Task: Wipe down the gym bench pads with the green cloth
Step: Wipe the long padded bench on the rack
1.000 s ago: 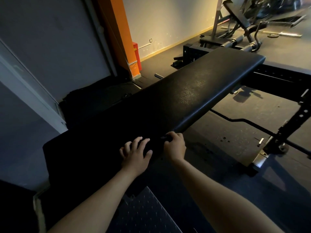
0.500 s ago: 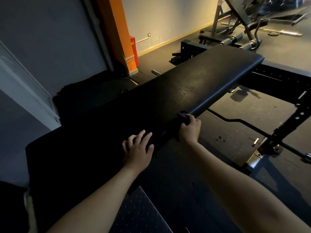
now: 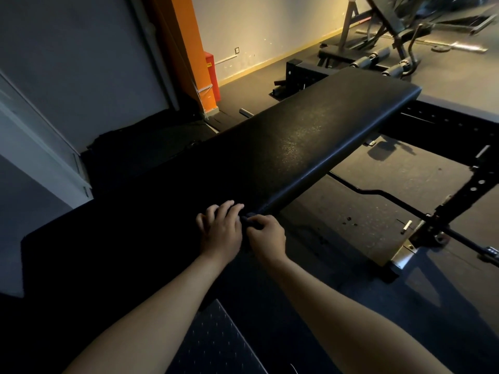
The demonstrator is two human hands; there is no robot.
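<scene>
A long black bench pad [image 3: 297, 147] runs from near me toward the far right; its near part lies in deep shadow. My left hand [image 3: 220, 229] rests flat on the pad near its right edge, fingers apart, holding nothing. My right hand [image 3: 267, 238] is right beside it at the pad's right side edge, closed on a small dark bunched cloth [image 3: 249, 222] pressed against that edge. The dim light hides the cloth's colour, and most of it is covered by my fingers.
A bent barbell [image 3: 378, 194] lies on the floor right of the bench, leading to a black rack upright [image 3: 469, 190]. An orange column [image 3: 189, 49] and red box [image 3: 212, 74] stand at the back left. Another exercise machine [image 3: 391, 36] stands at the far right.
My right hand slid forward along the pad's right edge with the cloth, then came back toward me; it now sits beside my left hand. The left hand barely moved.
</scene>
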